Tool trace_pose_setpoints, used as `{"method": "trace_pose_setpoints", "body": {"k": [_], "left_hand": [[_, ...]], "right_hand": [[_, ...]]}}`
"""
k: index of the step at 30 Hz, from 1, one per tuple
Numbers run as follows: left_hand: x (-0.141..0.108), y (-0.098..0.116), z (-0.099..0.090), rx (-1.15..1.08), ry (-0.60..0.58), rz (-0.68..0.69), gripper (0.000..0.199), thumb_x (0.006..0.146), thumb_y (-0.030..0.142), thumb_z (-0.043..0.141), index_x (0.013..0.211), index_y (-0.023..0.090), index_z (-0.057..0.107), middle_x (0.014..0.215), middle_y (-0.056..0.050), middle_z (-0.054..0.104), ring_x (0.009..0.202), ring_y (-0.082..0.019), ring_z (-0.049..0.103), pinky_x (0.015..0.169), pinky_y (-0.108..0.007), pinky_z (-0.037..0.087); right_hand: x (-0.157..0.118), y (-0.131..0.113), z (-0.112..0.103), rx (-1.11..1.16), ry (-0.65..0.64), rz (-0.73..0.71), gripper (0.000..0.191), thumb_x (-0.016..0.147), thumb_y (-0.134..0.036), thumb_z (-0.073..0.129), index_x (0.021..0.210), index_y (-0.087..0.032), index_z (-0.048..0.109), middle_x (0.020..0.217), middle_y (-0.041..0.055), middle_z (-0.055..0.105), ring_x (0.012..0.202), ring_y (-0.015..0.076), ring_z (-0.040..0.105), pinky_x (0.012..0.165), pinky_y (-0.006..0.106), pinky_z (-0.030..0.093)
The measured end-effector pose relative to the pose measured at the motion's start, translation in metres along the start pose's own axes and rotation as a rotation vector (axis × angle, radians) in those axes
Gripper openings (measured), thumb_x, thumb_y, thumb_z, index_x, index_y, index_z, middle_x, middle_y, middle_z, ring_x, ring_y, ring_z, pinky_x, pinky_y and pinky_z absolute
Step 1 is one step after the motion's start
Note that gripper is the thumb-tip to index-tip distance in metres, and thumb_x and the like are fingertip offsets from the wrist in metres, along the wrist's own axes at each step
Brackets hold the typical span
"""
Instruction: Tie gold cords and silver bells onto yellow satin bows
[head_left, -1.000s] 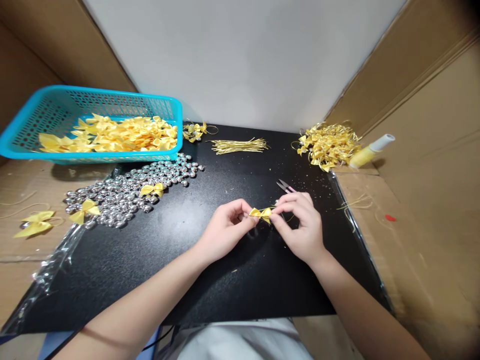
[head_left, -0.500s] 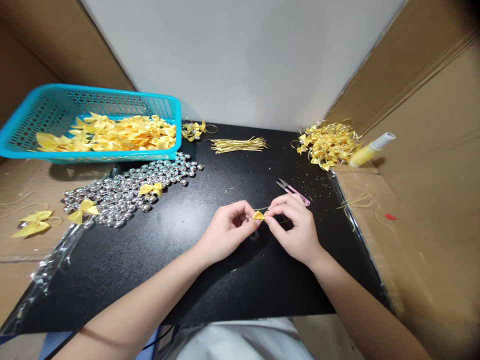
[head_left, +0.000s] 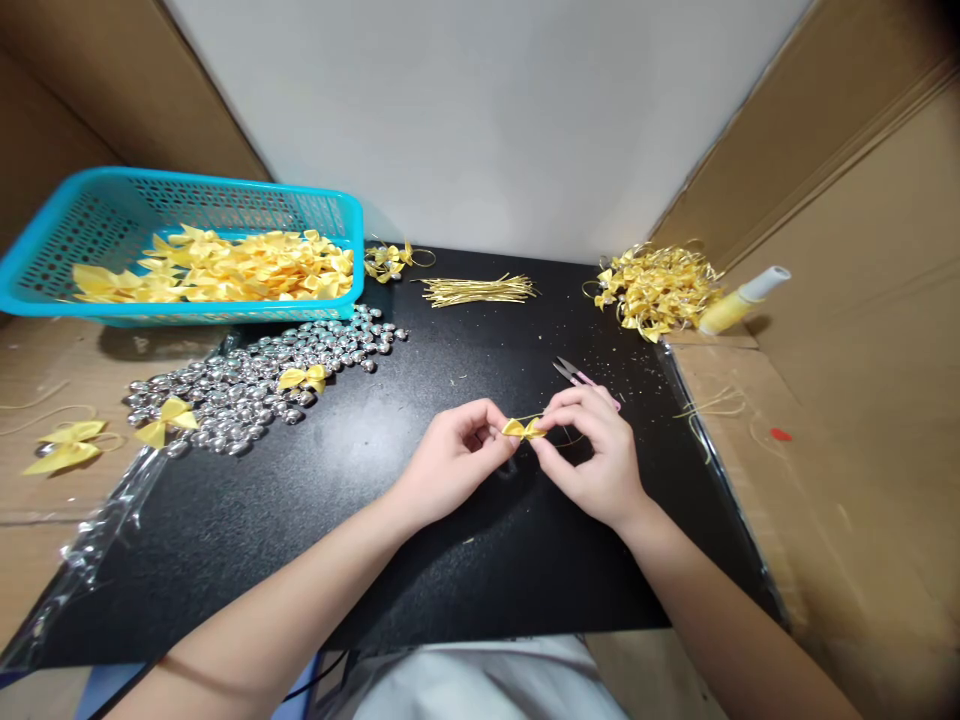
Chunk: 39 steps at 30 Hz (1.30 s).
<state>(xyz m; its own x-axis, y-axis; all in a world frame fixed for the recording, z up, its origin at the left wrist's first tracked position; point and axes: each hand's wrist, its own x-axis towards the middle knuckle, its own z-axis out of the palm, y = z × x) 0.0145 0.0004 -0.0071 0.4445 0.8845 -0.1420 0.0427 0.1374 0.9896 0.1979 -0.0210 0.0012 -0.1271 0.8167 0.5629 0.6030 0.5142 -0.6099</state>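
Note:
A small yellow ribbon bow (head_left: 524,429) is held between my two hands over the black table (head_left: 420,590). My left hand (head_left: 466,450) pinches its left loop between thumb and fingers. At the right loop, the thumb and fingertips of my right hand (head_left: 592,445) close on the bow. A thin gold cord (head_left: 525,416) runs behind the bow from hand to hand. Just beyond my right hand lie scissors (head_left: 574,371) with pink handles, partly covered by the fingers.
A blue basket (head_left: 358,215) of yellow bows stands back left. Silver beads (head_left: 247,385) spread before it. Gold cords (head_left: 476,290) lie at the back centre. A pile of finished bows (head_left: 656,285) and a yellow spool (head_left: 742,300) are back right.
My right hand has shifted slightly right and now grips the bow's right loop, so both loops show between the hands. My left hand has hardly moved.

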Motion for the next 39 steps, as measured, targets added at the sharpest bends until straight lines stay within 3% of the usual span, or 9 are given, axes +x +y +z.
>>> {"method": "trace_pose_setpoints", "body": {"k": [4,15,19,24,29,33,35,39], "left_hand": [[-0.001,0.0,0.0,0.05,-0.002,0.018,0.023,0.082,0.035,0.065,0.075,0.015,0.055,0.067,0.002,0.056,0.059,-0.01,0.046,0.058,-0.023,0.036],[-0.001,0.001,0.001,0.094,-0.01,0.017,0.023,0.081,0.035,0.064,0.074,0.015,0.055,0.066,0.001,0.056,0.058,-0.009,0.045,0.056,-0.022,0.036],[0.0,0.0,0.001,0.056,-0.009,-0.002,0.023,0.08,0.035,0.065,0.074,0.016,0.055,0.066,0.001,0.057,0.058,-0.01,0.047,0.057,-0.023,0.037],[0.0,-0.001,0.001,-0.041,-0.008,-0.022,0.024,0.079,0.035,0.067,0.073,0.016,0.055,0.067,0.002,0.057,0.061,-0.01,0.049,0.06,-0.023,0.038],[0.0,0.003,0.002,-0.096,0.009,-0.053,0.025,0.076,0.034,0.07,0.071,0.016,0.055,0.067,0.002,0.058,0.06,-0.009,0.049,0.059,-0.022,0.037],[0.001,0.007,0.002,-0.128,0.007,-0.095,0.024,0.075,0.033,0.069,0.068,0.016,0.054,0.063,0.004,0.057,0.056,-0.008,0.047,0.056,-0.021,0.036],[0.002,0.008,0.002,-0.134,-0.006,-0.112,0.023,0.074,0.031,0.069,0.066,0.016,0.054,0.061,0.004,0.057,0.056,-0.008,0.047,0.056,-0.021,0.036],[0.003,0.008,0.002,-0.127,-0.033,-0.115,0.022,0.073,0.031,0.068,0.065,0.016,0.054,0.061,0.004,0.057,0.055,-0.008,0.047,0.057,-0.021,0.037]], "right_hand": [[-0.002,-0.001,0.002,-0.104,-0.006,-0.072,0.011,0.076,-0.012,0.067,0.076,-0.023,0.065,0.078,0.0009,0.065,0.077,0.0191,0.059,0.082,0.041,0.044],[-0.002,-0.001,0.003,-0.115,0.003,-0.057,0.014,0.077,-0.011,0.061,0.069,-0.022,0.061,0.074,0.0009,0.064,0.075,0.0186,0.058,0.074,0.038,0.044],[-0.003,-0.002,0.003,-0.086,0.029,-0.069,0.014,0.077,-0.01,0.062,0.069,-0.021,0.061,0.072,0.0008,0.064,0.073,0.0179,0.059,0.073,0.037,0.044],[-0.004,-0.004,0.006,-0.161,0.102,-0.182,0.013,0.073,-0.01,0.068,0.071,-0.022,0.064,0.073,-0.0006,0.067,0.072,0.0172,0.059,0.073,0.037,0.043],[-0.004,-0.005,0.003,-0.133,0.071,-0.215,0.012,0.074,-0.014,0.069,0.07,-0.025,0.066,0.073,-0.0015,0.068,0.072,0.0174,0.058,0.074,0.038,0.044],[-0.001,-0.003,-0.003,0.007,0.036,-0.064,0.009,0.081,-0.02,0.062,0.081,-0.024,0.069,0.084,0.0029,0.069,0.082,0.0207,0.062,0.079,0.04,0.048],[0.0,-0.001,-0.003,0.102,-0.043,0.045,0.012,0.085,-0.021,0.058,0.087,-0.023,0.069,0.087,0.0039,0.071,0.085,0.0209,0.064,0.079,0.039,0.05],[-0.001,0.0,0.003,0.245,-0.234,0.131,0.016,0.087,-0.019,0.057,0.072,-0.02,0.061,0.07,0.0012,0.064,0.066,0.0152,0.059,0.065,0.03,0.048]]}}
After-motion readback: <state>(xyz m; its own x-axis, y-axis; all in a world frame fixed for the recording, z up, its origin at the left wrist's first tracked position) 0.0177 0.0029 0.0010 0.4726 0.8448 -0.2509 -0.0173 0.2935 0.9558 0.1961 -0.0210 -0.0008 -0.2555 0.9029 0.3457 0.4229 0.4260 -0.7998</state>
